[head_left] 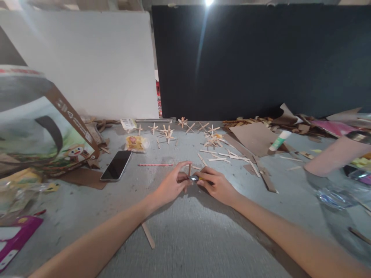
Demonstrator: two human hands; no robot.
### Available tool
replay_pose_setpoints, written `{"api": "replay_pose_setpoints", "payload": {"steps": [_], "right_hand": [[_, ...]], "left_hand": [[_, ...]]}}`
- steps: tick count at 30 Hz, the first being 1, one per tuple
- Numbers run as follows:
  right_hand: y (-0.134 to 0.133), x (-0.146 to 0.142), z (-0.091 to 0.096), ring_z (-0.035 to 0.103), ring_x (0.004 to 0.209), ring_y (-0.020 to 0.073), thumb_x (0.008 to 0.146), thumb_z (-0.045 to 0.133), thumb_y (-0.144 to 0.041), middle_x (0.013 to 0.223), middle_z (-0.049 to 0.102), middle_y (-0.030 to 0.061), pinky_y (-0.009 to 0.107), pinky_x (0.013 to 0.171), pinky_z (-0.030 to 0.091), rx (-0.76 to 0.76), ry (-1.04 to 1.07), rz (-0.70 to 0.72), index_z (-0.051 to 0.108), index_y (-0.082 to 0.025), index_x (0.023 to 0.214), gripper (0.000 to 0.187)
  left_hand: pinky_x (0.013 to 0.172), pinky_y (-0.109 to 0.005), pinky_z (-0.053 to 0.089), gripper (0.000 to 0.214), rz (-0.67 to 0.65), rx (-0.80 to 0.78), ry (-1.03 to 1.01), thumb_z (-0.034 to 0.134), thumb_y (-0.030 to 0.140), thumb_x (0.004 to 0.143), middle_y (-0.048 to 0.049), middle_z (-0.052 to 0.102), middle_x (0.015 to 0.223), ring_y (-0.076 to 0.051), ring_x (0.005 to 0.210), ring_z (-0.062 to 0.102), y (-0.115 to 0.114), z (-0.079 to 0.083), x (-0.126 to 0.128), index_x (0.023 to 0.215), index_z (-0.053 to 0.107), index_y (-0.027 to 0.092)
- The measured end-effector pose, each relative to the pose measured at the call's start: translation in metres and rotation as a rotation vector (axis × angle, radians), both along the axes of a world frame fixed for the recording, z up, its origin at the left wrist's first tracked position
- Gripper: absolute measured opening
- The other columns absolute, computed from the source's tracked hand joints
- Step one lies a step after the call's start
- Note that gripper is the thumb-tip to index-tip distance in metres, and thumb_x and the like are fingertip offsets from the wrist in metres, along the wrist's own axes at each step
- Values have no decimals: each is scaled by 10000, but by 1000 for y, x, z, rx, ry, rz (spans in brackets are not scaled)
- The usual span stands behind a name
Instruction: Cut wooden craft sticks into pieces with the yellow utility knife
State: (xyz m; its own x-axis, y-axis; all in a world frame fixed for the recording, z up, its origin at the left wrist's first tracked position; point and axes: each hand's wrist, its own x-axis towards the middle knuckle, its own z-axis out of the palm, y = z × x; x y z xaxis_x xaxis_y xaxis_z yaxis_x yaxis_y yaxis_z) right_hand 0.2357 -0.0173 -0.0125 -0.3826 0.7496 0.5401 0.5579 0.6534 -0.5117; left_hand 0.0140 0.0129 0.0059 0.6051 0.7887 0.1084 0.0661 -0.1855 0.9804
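Note:
My left hand point(170, 184) pinches a wooden craft stick point(189, 169), which stands roughly upright between the fingers. Closed round a small tool with a yellow body is my right hand point(218, 186). The tool's dark, shiny end point(193, 178) looks like a cutter blade and meets the stick near my left fingertips. Fingers hide most of the tool. Just beyond the hands lie loose craft sticks point(219, 159) and a pink patterned pencil point(155, 165). Several star shapes made of crossed sticks point(169, 134) stand farther back. One single stick point(148, 235) rests near my left forearm.
At left are a phone point(116, 166), a wrapped snack point(136, 143), a large printed bag point(46, 127) and a magenta case point(21, 235). Cardboard scraps point(252, 137), a glue stick point(279, 140) and a pink cylinder point(336, 154) lie right. White and black panels point(261, 58) close the back.

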Motion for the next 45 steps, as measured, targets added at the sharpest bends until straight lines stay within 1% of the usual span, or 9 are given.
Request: {"api": "replay_pose_setpoints", "payload": {"steps": [4, 8, 15, 20, 23, 26, 37, 42, 45], "right_hand": [[0, -1, 2, 664, 825, 197, 1052, 522, -327, 937, 657, 79, 320, 792, 567, -17, -1, -9, 740, -233, 1182, 270], [-1, -1, 1, 678, 857, 208, 1053, 517, -319, 954, 670, 86, 329, 811, 576, -2, -27, 7, 739, -244, 1178, 266], [-3, -1, -1, 681, 848, 222, 1054, 500, -272, 959, 677, 97, 345, 788, 575, 55, -48, 24, 718, -220, 1158, 247], [-3, -2, -3, 702, 893, 242, 1035, 541, -315, 992, 716, 93, 368, 801, 573, -18, -26, -62, 645, -217, 1187, 208], [-4, -2, -4, 710, 860, 238, 1012, 579, -343, 976, 732, 77, 363, 777, 567, -75, 3, -121, 606, -224, 1131, 171], [-5, -4, -2, 686, 804, 224, 1018, 562, -339, 896, 710, 56, 343, 747, 552, -47, 13, -99, 592, -230, 1041, 115], [-4, -3, -1, 678, 819, 222, 1019, 558, -339, 912, 699, 50, 327, 746, 537, -33, 28, -91, 586, -242, 1017, 101], [-4, -3, 1, 669, 808, 217, 1018, 556, -337, 899, 691, 50, 318, 732, 532, -28, 36, -86, 587, -239, 1007, 102], [-4, -4, 1, 667, 818, 214, 1022, 557, -327, 902, 688, 50, 313, 745, 532, -19, 37, -67, 589, -236, 1010, 97]], "left_hand": [[620, -256, 447, 605, 27, -19, -15, 639, 308, 890, 22, 632, 765, -108, 578, 528, 2, -3, 0, 1445, 433, 186], [626, -255, 446, 558, -13, 38, 51, 597, 278, 912, 32, 613, 766, -116, 605, 531, 2, -6, -3, 1446, 450, 209], [621, -257, 440, 554, -41, 56, 104, 555, 267, 958, 36, 585, 742, -124, 598, 522, -2, 0, -3, 1494, 422, 222], [631, -264, 454, 559, -37, 54, 73, 575, 272, 947, 28, 600, 773, -121, 604, 519, -2, -1, -3, 1492, 457, 232], [633, -263, 456, 552, -17, 71, 81, 604, 294, 940, 31, 602, 773, -120, 608, 528, -2, -2, -4, 1475, 478, 243], [637, -261, 458, 558, 12, 79, 75, 618, 296, 939, 38, 588, 754, -120, 615, 532, -3, -2, -5, 1475, 473, 246], [629, -276, 522, 775, -59, -44, -29, 697, 271, 881, 21, 616, 868, -117, 598, 609, 1, -7, 0, 1559, 321, 267], [607, -242, 489, 631, -6, 21, 9, 603, 181, 878, 32, 621, 793, -105, 593, 580, 2, -12, -1, 1489, 465, 255], [576, -227, 467, 663, 32, 46, 2, 564, 144, 834, 26, 656, 787, -93, 562, 555, 3, -15, -2, 1487, 479, 229]]}}
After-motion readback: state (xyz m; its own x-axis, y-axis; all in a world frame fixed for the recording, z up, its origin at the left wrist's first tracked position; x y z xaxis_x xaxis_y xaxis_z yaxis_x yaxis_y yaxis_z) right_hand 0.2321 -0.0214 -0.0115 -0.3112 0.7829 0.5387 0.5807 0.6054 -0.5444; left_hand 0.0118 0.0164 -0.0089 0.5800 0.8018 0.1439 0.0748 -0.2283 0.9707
